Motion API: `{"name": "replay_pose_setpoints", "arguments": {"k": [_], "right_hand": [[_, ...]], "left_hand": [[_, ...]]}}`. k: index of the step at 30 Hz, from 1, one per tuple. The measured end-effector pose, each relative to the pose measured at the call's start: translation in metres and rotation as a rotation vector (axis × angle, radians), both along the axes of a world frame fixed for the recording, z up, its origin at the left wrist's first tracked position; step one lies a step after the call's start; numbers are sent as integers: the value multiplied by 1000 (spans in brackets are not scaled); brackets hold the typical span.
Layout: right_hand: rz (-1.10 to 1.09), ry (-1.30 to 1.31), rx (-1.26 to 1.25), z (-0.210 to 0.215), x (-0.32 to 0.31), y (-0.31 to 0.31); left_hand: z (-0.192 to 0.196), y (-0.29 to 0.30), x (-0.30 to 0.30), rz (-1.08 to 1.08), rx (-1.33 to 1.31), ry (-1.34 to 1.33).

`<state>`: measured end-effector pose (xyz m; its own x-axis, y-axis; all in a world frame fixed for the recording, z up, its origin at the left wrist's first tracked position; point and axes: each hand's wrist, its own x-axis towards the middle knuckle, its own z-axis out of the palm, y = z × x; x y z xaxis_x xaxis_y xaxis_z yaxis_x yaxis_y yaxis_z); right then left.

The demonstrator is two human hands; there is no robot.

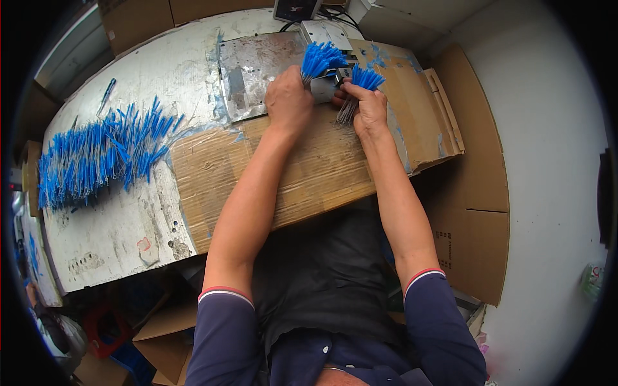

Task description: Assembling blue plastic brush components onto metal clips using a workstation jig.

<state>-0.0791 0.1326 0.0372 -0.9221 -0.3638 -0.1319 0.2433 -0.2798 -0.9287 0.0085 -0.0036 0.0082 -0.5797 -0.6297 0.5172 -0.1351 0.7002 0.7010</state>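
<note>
My left hand (288,98) is closed around a bundle of thin blue-tipped wires (322,59), their blue ends fanning out above the fist. Just to its right, my right hand (371,109) grips a smaller bundle of the same blue-tipped wires (367,78). Grey wire stems (347,110) stick out below that grip, toward the cardboard. Both hands are at a small metal machine (322,32) at the back of the bench. Part of the machine is hidden behind the hands and bundles.
A large heap of blue-tipped wires (96,154) lies on the left of the worn white bench (129,238), with a pen (106,96) beyond it. A flattened cardboard sheet (219,174) covers the bench's front middle. A metal plate (251,58) lies behind. Cardboard (473,161) stands at the right.
</note>
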Motion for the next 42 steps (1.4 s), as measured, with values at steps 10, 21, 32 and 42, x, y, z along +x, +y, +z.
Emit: {"name": "replay_pose_setpoints", "arguments": {"k": [10, 21, 32, 42], "right_hand": [[-10, -12, 33, -6, 4, 6], [-53, -16, 72, 2, 14, 8], [192, 87, 296, 13, 34, -16], [217, 25, 174, -2, 33, -7]], "left_hand": [[-3, -2, -2, -9, -2, -36], [-6, -1, -2, -37, -132, -50], [1, 8, -3, -230, 432, 247], [13, 10, 0, -334, 624, 259]]}}
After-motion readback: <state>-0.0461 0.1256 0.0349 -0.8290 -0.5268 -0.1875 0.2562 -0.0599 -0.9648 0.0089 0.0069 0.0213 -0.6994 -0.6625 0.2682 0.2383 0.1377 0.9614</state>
